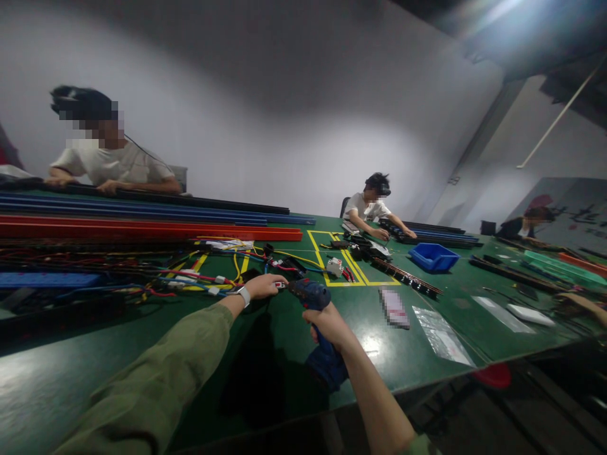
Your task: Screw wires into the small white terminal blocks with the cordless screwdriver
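Note:
My right hand (329, 323) is wrapped around the handle of a blue cordless drill (315, 294), its front end pointing left toward my other hand. My left hand (265, 287), wearing a pale wristband, pinches a small red-and-white part (279, 285) close to the drill's tip. Whether the tip touches that part is too small to make out. Just behind my hands lie loose yellow, red and blue wires (237, 265) with white connectors (219, 280). A white block-shaped component (334, 266) with red leads sits beyond the drill.
Long red (142, 229) and blue rails (156, 210) lie across the green table (360, 366) at the back left. To the right are a blue bin (433, 257), a phone-shaped object (393, 308) and plastic bags (441, 335). Co-workers (367, 208) sit across the table.

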A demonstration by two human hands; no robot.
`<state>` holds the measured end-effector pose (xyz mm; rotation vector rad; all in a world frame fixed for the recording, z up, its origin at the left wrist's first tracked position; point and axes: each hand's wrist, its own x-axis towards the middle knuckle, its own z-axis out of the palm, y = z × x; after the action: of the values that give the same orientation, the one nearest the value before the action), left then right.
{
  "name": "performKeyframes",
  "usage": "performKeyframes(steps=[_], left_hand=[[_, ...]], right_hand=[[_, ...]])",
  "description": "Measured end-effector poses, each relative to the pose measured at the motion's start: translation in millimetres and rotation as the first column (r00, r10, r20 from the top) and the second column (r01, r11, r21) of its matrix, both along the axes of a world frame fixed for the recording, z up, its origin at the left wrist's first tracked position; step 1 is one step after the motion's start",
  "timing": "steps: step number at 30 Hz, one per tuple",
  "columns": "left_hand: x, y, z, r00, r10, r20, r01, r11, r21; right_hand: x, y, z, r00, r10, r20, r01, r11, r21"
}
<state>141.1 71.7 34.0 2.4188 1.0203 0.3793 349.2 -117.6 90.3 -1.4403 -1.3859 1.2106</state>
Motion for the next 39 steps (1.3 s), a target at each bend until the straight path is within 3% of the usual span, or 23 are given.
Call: performKeyframes(steps=[18,39], left_hand=[[-1.9,17.2,-18.7,1.000,-0.025,0.016,0.025,0.999,-0.022],[-2.6,14.8,-15.3,1.000,-0.014,0.005,0.014,0.999,-0.031]], right_hand=[[-3.1,-2.5,5.1,1.000,-0.026,0.004,0.026,1.000,-0.018],[-2.5,-2.5,3.3,1.000,-0.017,-0.002,0.016,0.999,-0.050]])
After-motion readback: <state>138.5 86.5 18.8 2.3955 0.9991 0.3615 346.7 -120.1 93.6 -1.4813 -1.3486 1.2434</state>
